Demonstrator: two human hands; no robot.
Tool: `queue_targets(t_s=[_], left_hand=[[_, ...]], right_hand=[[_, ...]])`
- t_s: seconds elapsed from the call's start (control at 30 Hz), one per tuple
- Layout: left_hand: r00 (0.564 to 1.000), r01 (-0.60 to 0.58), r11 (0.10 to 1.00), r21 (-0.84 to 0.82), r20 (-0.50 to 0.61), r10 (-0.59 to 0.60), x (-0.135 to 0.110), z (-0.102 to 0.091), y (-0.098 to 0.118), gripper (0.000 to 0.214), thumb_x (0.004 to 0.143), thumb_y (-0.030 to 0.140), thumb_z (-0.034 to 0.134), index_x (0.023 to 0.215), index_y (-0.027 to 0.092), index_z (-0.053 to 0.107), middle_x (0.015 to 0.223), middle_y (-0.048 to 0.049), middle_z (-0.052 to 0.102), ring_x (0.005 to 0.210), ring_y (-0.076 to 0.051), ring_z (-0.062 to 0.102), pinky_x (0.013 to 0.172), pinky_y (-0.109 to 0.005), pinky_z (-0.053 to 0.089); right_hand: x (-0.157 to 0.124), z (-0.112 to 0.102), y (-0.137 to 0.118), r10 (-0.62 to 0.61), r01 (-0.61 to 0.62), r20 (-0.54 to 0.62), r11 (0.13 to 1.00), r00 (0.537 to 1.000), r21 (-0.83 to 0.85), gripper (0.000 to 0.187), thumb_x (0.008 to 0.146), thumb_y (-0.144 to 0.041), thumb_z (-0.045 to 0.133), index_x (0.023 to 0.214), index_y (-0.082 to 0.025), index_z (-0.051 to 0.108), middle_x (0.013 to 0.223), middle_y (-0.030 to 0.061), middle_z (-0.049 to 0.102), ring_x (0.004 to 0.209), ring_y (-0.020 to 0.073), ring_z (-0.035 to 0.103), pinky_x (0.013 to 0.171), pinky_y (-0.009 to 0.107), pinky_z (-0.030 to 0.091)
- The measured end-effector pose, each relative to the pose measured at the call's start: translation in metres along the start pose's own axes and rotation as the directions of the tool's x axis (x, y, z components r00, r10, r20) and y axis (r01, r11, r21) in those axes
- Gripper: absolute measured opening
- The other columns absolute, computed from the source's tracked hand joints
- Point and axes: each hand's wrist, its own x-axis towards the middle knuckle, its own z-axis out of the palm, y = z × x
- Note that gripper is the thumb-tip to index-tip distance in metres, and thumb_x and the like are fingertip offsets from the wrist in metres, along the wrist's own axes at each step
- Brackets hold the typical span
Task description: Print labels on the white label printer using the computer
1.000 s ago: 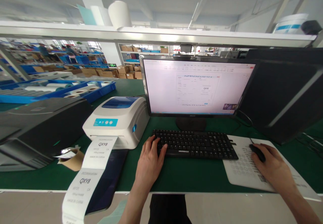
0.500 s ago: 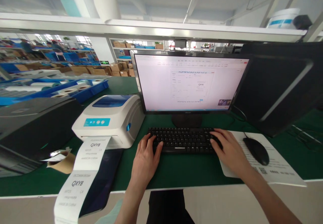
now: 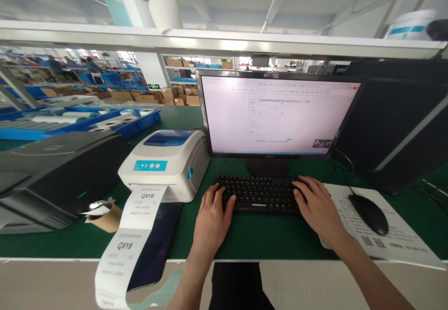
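A black keyboard (image 3: 259,197) lies below the monitor (image 3: 276,114), whose lit screen shows a dialog window over a document. My left hand (image 3: 213,214) rests open on the keyboard's left end, fingers spread over the keys. At its right end my right hand (image 3: 318,210) lies open, fingertips on the keys. To the left stands a white label printer (image 3: 168,163) with a blue lid window. A strip of printed labels (image 3: 135,235) hangs out of its front and curls over the table edge.
A black mouse (image 3: 369,213) sits on a white printed mat (image 3: 402,242) at right. A dark flat case (image 3: 157,249) lies under the label strip. At left are a black machine (image 3: 63,175), a cardboard piece (image 3: 107,220) and blue trays (image 3: 140,122) of rolls. A shelf (image 3: 224,37) runs overhead.
The view has shifted left, so things appear further right. On the screen, the QXY8 preview in the dialog is gone. Both hands stay on the keyboard.
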Motion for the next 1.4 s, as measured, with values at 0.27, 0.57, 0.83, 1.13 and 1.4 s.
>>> queue_targets(t_s=[0.27,0.57,0.83,1.13,1.4], left_hand=[[1.0,-0.026,1.0,-0.011,0.007,0.026,0.002,0.004,-0.005,0.046,0.11,0.056,0.056,0.14,0.022,0.065,0.151,-0.0186,0.064,0.141,-0.041,0.063,0.119,-0.063,0.057],[0.999,-0.034,0.999,0.001,0.03,0.034,0.004,0.003,-0.006,0.049,0.11,0.058,0.055,0.142,0.021,0.064,0.152,-0.0196,0.063,0.14,-0.041,0.064,0.12,-0.064,0.056],[1.0,-0.018,1.0,-0.009,0.018,0.019,0.002,0.004,-0.006,0.047,0.11,0.056,0.056,0.141,0.023,0.064,0.152,-0.0179,0.064,0.143,-0.04,0.063,0.118,-0.063,0.059],[0.999,-0.028,1.0,0.0,0.022,0.028,0.002,0.004,-0.007,0.046,0.111,0.055,0.055,0.142,0.023,0.062,0.152,-0.0184,0.063,0.141,-0.041,0.063,0.117,-0.063,0.059],[0.999,-0.02,1.0,-0.007,0.028,0.021,0.003,0.004,-0.006,0.048,0.11,0.057,0.055,0.142,0.022,0.063,0.153,-0.0188,0.063,0.141,-0.041,0.063,0.117,-0.063,0.058]], right_hand=[[-0.057,-0.031,0.051,0.052,-0.048,-0.093,0.998,0.994,0.045,0.03,0.116,-0.035,0.047,0.134,-0.025,0.068,0.145,0.0073,0.065,0.133,0.0319,0.059,0.118,0.058,0.051],[-0.058,-0.032,0.04,-0.012,0.012,0.013,0.999,1.0,0.034,0.031,0.116,-0.033,0.049,0.138,-0.027,0.071,0.159,0.0081,0.054,0.146,0.035,0.051,0.122,0.063,0.049],[-0.073,-0.037,0.035,-0.015,0.023,-0.084,0.995,0.996,0.095,0.027,0.118,-0.034,0.05,0.137,-0.026,0.066,0.161,0.0098,0.052,0.148,0.0352,0.049,0.122,0.064,0.047],[-0.071,-0.032,0.031,0.013,-0.008,-0.047,0.996,0.999,0.093,0.032,0.117,-0.038,0.049,0.143,-0.028,0.065,0.162,0.009,0.051,0.148,0.0363,0.049,0.122,0.065,0.049],[-0.021,-0.029,0.015,0.03,-0.031,0.032,0.998,0.999,0.055,0.037,0.118,-0.036,0.045,0.144,-0.024,0.069,0.16,0.011,0.053,0.148,0.0357,0.048,0.124,0.064,0.05]])
